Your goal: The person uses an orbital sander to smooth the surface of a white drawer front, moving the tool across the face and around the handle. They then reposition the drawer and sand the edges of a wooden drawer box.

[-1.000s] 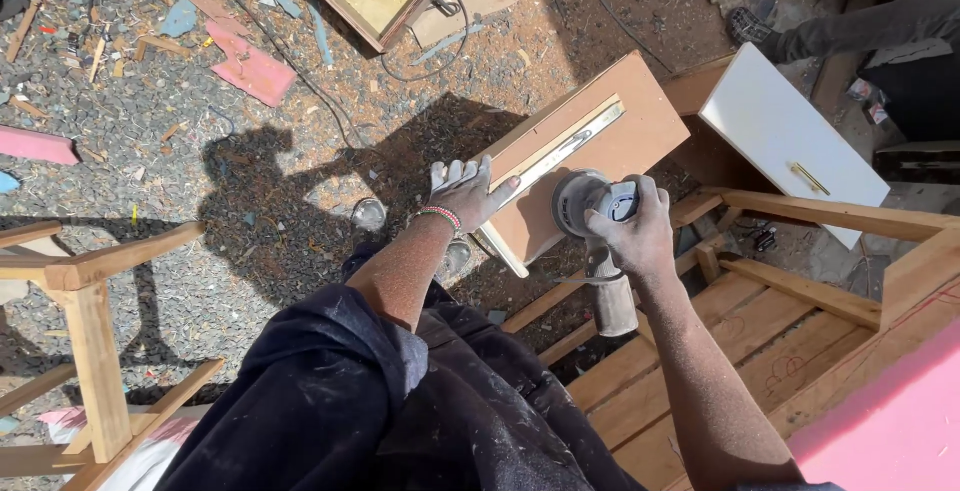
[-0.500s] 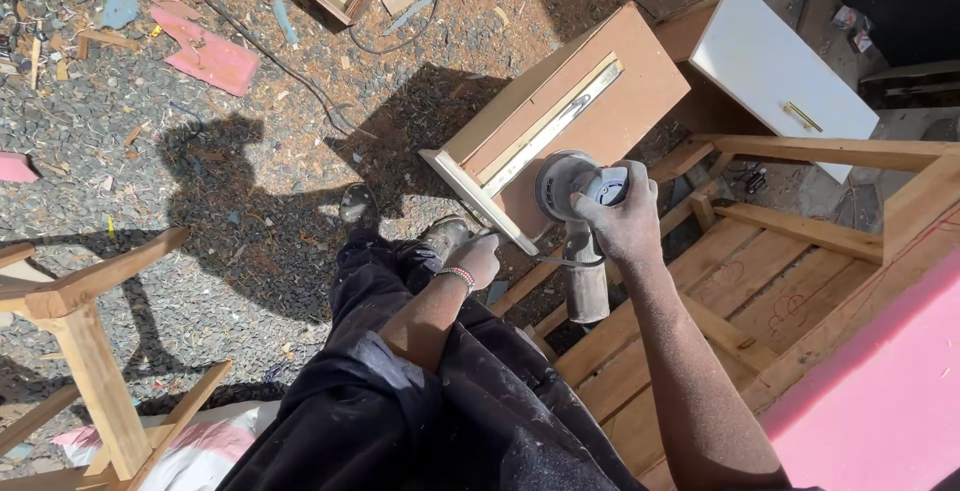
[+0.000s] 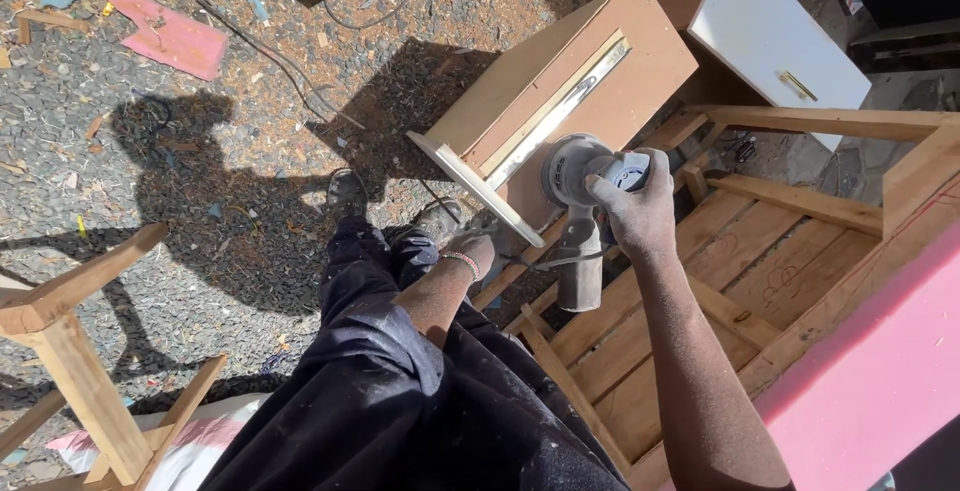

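Nearest us, our left hand (image 3: pixel 478 249) hangs loosely curled by our knee, holding nothing. Our right hand (image 3: pixel 640 206) is clamped on the grey sander (image 3: pixel 580 176), pressed against the brown drawer (image 3: pixel 560 101) near its pale front edge. The drawer's long axis runs up-right, resting on the wooden frame (image 3: pixel 720 251). Open gravel ground (image 3: pixel 200 171) lies left.

**Colours and patterns at the sanding station**

Sander (image 3: pixel 580 166): pale grey body, darker grey dust canister. Drawer box (image 3: pixel 560 91): brown board sides, silver runner, pale cream front edge. Panel (image 3: pixel 775 41): white with a brass-coloured handle. Wooden frame (image 3: pixel 760 271): raw tan slats bearing faint pencil scrawls. Foam slab (image 3: pixel 880 371): pink. Trousers (image 3: pixel 400 391): black, dust-flecked. Wristband (image 3: pixel 462 262): beaded, red and white. Ground (image 3: pixel 200 181): grey gravel speckled with sawdust.
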